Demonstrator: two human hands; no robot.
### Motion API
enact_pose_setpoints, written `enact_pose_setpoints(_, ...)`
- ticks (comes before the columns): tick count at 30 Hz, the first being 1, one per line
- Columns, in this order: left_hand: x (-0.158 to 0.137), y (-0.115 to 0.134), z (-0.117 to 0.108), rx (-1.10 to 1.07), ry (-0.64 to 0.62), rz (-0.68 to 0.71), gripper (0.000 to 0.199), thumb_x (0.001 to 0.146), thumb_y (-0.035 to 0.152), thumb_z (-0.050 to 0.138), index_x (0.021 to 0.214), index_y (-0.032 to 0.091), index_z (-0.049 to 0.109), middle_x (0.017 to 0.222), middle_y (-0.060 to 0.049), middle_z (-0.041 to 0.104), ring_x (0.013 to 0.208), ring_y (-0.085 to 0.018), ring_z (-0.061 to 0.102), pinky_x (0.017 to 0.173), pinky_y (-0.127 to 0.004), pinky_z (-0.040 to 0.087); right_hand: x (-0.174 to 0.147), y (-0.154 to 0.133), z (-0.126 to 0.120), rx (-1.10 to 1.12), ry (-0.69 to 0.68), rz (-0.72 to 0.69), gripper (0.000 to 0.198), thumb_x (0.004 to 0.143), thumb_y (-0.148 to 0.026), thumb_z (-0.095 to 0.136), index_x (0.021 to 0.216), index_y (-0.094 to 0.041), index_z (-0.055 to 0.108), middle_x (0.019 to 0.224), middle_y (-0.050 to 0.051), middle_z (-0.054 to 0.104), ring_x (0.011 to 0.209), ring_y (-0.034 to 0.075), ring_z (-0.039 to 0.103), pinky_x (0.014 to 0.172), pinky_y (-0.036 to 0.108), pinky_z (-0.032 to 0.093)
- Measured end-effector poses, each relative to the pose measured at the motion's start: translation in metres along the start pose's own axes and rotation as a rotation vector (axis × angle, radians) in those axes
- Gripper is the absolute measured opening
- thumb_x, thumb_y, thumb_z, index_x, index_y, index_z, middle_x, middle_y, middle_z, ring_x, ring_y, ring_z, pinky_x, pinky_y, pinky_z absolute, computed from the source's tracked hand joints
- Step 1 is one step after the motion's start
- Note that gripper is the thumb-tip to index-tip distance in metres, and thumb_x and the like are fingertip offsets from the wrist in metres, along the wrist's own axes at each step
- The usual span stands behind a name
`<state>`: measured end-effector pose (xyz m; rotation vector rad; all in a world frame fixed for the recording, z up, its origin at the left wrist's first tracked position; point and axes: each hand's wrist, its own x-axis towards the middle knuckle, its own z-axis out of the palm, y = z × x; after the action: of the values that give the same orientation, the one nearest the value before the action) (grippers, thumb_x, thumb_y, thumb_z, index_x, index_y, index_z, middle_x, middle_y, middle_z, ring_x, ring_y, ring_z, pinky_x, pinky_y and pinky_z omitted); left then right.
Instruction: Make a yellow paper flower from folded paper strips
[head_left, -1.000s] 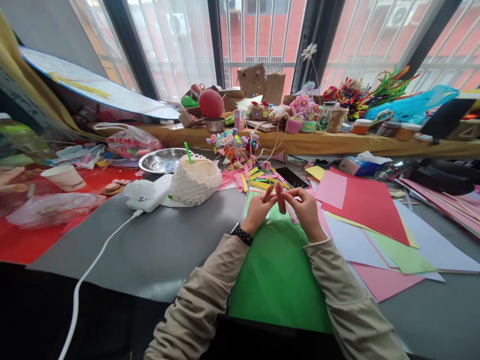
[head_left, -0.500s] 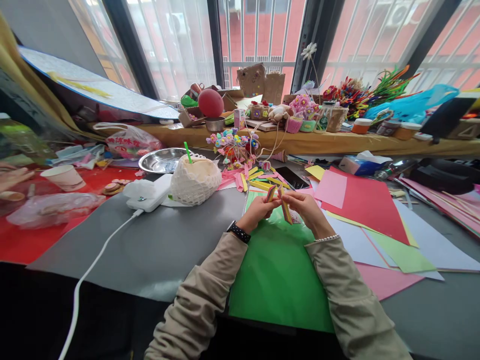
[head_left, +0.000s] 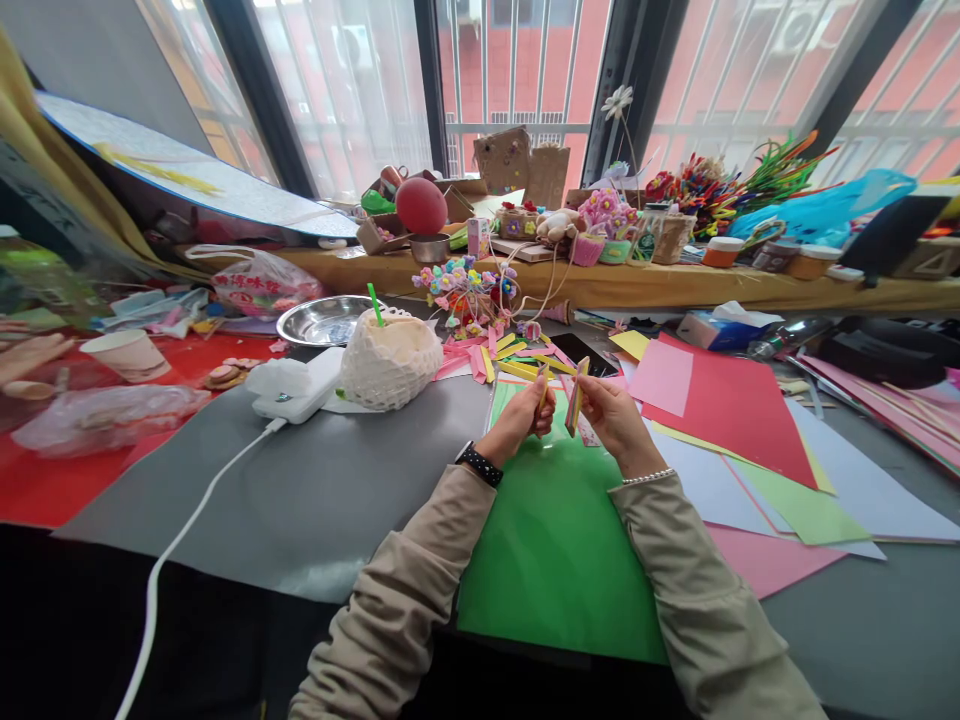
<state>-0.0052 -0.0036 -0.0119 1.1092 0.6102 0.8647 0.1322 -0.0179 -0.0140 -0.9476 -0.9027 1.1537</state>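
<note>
My left hand (head_left: 525, 412) is closed on a small bundle of paper strips, of which only a yellowish end shows above the fingers. My right hand (head_left: 611, 415) pinches a thin stack of coloured paper strips (head_left: 575, 405), held nearly upright with its edges showing. A narrow gap separates the two hands. Both are raised over the near-middle of a green folder (head_left: 559, 540). Just beyond them lies a pile of loose folded strips (head_left: 517, 350) in yellow, pink and green. A dark phone (head_left: 583, 352) lies behind my right hand.
Coloured paper sheets (head_left: 731, 400) spread to the right. On the left are a coconut in white foam net (head_left: 391, 360), a white charger (head_left: 304, 385) with its cable, and a steel plate (head_left: 326, 322). Another person's hand (head_left: 30, 358) shows at far left. Crafts crowd the sill (head_left: 480, 285).
My hands have moved apart, and the strips that were close together are now split between them. The stack in my right hand has turned more upright.
</note>
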Motion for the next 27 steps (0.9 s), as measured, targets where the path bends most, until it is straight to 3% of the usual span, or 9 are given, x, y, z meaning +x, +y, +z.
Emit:
enact_pose_setpoints(5, 0.002, -0.006, 0.001, 0.135, 0.095, 0.041, 0.038, 0.079, 0.047, 0.040, 0.067, 0.012, 0.047, 0.054, 0.001, 0.050, 0.045, -0.006, 0.048, 0.048, -0.019, 0.041, -0.006, -0.001, 0.007, -0.026, -0.113, 0.032, 0.023, 0.055, -0.039, 0.068, 0.062, -0.018, 0.063, 0.052, -0.004, 0.053, 0.045, 0.006, 0.041, 0.044, 0.022, 0.035)
enact_pose_setpoints(9, 0.000, -0.005, 0.006, 0.116, 0.014, -0.054, 0.041, 0.079, 0.049, 0.037, 0.077, 0.011, 0.049, 0.056, -0.002, 0.056, 0.047, -0.010, 0.054, 0.053, -0.026, 0.047, -0.009, 0.003, 0.011, -0.102, -0.122, -0.026, 0.023, 0.057, -0.038, 0.067, 0.064, -0.017, 0.063, 0.050, -0.004, 0.052, 0.045, 0.007, 0.042, 0.045, 0.023, 0.034)
enact_pose_setpoints(17, -0.002, -0.002, 0.007, 0.153, 0.009, 0.011, 0.043, 0.075, 0.054, 0.040, 0.068, 0.012, 0.046, 0.048, 0.003, 0.048, 0.037, -0.006, 0.046, 0.039, -0.017, 0.036, -0.005, 0.014, 0.009, -0.151, -0.109, -0.121, 0.021, 0.061, -0.038, 0.065, 0.068, -0.018, 0.063, 0.057, -0.004, 0.054, 0.051, 0.008, 0.046, 0.050, 0.024, 0.038)
enact_pose_setpoints(21, -0.003, -0.003, 0.007, 0.146, -0.002, 0.007, 0.044, 0.075, 0.054, 0.040, 0.066, 0.012, 0.046, 0.047, 0.003, 0.047, 0.038, -0.005, 0.045, 0.039, -0.017, 0.036, -0.006, 0.014, 0.010, -0.160, -0.113, -0.088, 0.026, 0.060, -0.042, 0.065, 0.068, -0.018, 0.061, 0.055, -0.003, 0.053, 0.049, 0.009, 0.047, 0.047, 0.025, 0.039)
enact_pose_setpoints(24, -0.002, -0.003, 0.008, 0.159, 0.036, 0.015, 0.042, 0.076, 0.051, 0.041, 0.074, 0.010, 0.051, 0.054, -0.001, 0.055, 0.043, -0.008, 0.052, 0.044, -0.019, 0.042, -0.007, 0.013, 0.011, -0.119, -0.125, -0.005, 0.029, 0.059, -0.046, 0.064, 0.068, -0.018, 0.060, 0.053, -0.003, 0.053, 0.046, 0.010, 0.047, 0.042, 0.025, 0.037)
enact_pose_setpoints(27, -0.001, -0.002, 0.009, 0.148, 0.101, 0.034, 0.038, 0.079, 0.045, 0.040, 0.089, 0.010, 0.053, 0.061, -0.004, 0.061, 0.049, -0.010, 0.056, 0.047, -0.020, 0.045, -0.007, 0.014, 0.012, -0.084, -0.106, 0.006, 0.030, 0.056, -0.045, 0.065, 0.068, -0.018, 0.062, 0.066, 0.000, 0.058, 0.059, 0.013, 0.053, 0.048, 0.026, 0.040)
